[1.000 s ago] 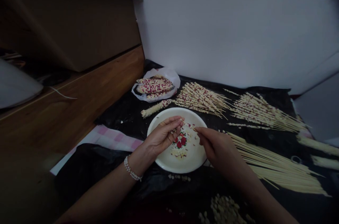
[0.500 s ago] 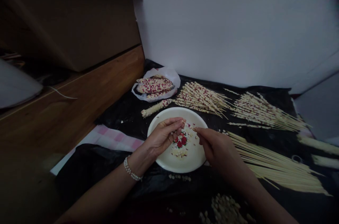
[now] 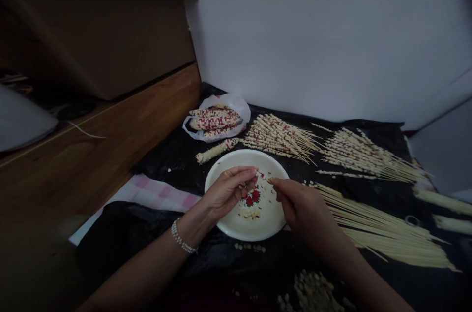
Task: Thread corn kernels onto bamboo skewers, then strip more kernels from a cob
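Observation:
Over the white bowl (image 3: 272,216), my left hand (image 3: 233,189) is closed in a pinch, with a small pale corn kernel (image 3: 257,173) at its fingertips. My right hand (image 3: 298,199), to the right over the bowl's rim, pinches what looks like a thin bamboo skewer, mostly hidden, with a kernel or two by its fingers. The two sets of fingertips are a short distance apart. Loose pale and dark red kernels (image 3: 249,212) lie in the bowl around its printed red flowers (image 3: 252,198).
Corn cobs (image 3: 216,121) lie in a plastic bag, a partly stripped cob (image 3: 217,150) before it. Two piles of kernel-threaded skewers (image 3: 276,136) (image 3: 354,152) are behind. Bare skewers (image 3: 387,228) fan out at right. Loose pale pieces (image 3: 315,290) lie in front. A cardboard box (image 3: 110,31) stands left.
Both hands stay almost in place over the bowl. The left fingertips have shifted slightly, and the small gap between the hands looks much the same.

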A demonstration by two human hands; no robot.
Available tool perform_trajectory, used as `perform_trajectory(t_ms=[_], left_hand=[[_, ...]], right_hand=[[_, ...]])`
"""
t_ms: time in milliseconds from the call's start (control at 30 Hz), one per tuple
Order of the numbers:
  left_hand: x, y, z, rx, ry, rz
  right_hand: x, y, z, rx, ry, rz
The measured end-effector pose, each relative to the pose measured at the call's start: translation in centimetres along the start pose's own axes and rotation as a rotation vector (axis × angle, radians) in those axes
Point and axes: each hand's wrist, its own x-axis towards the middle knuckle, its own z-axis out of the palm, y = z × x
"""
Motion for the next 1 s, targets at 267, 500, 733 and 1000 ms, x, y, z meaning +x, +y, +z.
perform_trajectory(t_ms=[267,500,733,1000], left_hand=[[0.1,-0.1,0.0,-0.118,-0.008,-0.06],[0.8,-0.1,-1.0,-0.136,-0.221,-0.058],[0.8,-0.3,-0.6,-0.1,-0.185,-0.038],[0.9,0.0,-0.1,-0.196,-0.077,-0.11]], right_hand=[[0.2,0.3,0.0,-0.011,0.007,0.017],[0.3,1.1,-0.8,-0.025,0.045,0.045],[0.2,1.4,-0.9,-0.028,0.042,0.052],[0.2,1.7,-0.6,-0.047,0.029,0.058]])
